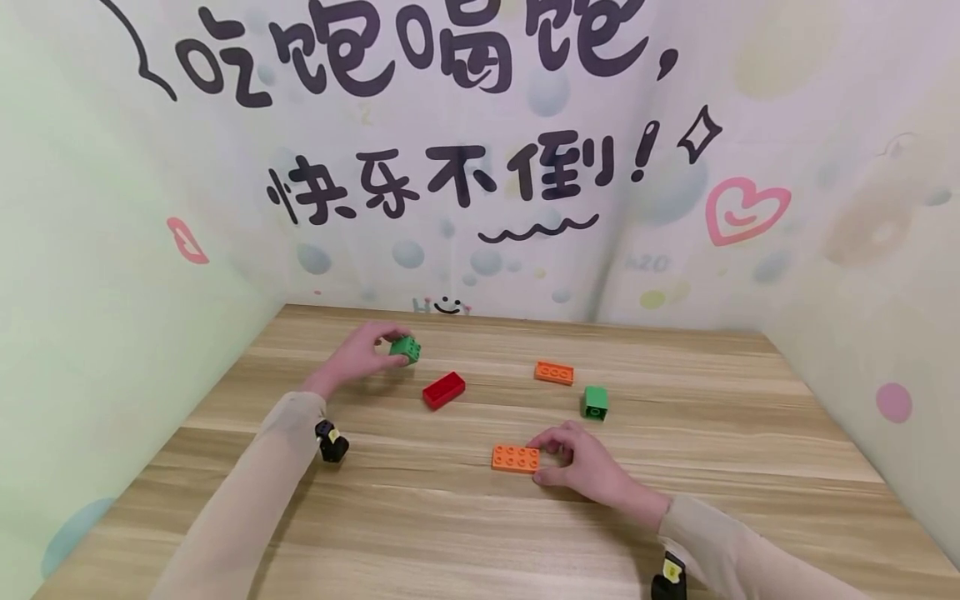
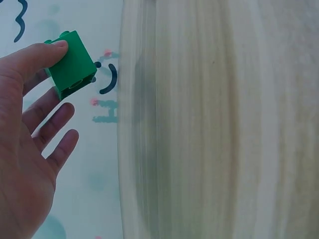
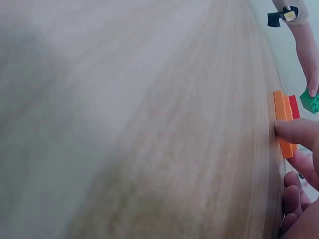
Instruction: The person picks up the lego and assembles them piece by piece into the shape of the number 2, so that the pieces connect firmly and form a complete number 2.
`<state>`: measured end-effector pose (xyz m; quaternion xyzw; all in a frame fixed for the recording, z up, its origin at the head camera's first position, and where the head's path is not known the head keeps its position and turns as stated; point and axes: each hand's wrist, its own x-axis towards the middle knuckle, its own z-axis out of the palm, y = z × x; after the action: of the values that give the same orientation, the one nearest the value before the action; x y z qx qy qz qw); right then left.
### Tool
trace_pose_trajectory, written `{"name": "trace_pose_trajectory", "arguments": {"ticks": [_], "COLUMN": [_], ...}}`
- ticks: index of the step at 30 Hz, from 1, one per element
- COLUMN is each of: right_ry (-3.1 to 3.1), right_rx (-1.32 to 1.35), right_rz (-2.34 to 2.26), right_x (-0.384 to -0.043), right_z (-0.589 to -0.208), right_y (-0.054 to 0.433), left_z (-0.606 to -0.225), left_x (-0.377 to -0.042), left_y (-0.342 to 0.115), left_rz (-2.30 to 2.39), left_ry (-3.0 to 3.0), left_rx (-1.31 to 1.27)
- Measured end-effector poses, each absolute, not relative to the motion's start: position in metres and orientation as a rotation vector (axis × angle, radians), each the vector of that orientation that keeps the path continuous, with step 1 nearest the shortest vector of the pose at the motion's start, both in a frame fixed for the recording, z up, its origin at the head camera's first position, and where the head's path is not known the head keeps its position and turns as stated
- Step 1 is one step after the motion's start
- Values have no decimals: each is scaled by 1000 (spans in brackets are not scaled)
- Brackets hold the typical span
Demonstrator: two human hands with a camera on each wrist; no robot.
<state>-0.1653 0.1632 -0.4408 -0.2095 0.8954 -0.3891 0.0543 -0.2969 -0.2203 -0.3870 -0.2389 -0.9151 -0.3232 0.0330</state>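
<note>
My left hand pinches a green building block between thumb and fingers at the table's back left. The left wrist view shows this green block tilted, its hollow underside partly visible. At the front centre my right hand grips the right end of an orange block, studs up. Thumb and a finger hold this orange block in the right wrist view. A red block lies hollow side up right of the left hand. Beyond the right hand are a second green block and another orange block.
A wood-grain table carries the blocks. Behind it hangs a white printed backdrop with black lettering, meeting the table's back edge. Side walls close in on both sides. Each forearm wears a small black wrist camera.
</note>
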Motion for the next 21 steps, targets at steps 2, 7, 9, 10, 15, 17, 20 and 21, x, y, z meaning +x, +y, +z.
{"name": "trace_pose_trajectory", "arguments": {"ticks": [2,7,9,10,15,17,20,21], "right_ry": [2713,2689,2680,2678,2677,2676,2672,2671], "right_rx": [-639,-653,-658,-660,-664,-665,-669,-669], "right_rz": [-1183,-1177,-1180,-1182,-1186,-1186,-1188,-1190], "right_x": [-166,-166,-167,-167,-168,-168,-169,-169], "right_z": [-440,-438,-438,-438,-440,-440,-441,-441], "right_y": [163,164,164,165,165,166,166,166], "left_z": [-387,-389,-390,-390,-388,-387,-387,-387], "left_x": [-296,-293,-291,-290,-283,-280,-276,-275], "left_y": [-220,-220,-219,-218,-211,-208,-202,-200], "left_rz": [-992,-1011,-1023,-1035,-1115,-1145,-1179,-1191], "left_ry": [-2809,-2772,-2752,-2742,-2712,-2704,-2708,-2706], "left_rx": [-728,-732,-742,-744,-747,-750,-743,-740]}}
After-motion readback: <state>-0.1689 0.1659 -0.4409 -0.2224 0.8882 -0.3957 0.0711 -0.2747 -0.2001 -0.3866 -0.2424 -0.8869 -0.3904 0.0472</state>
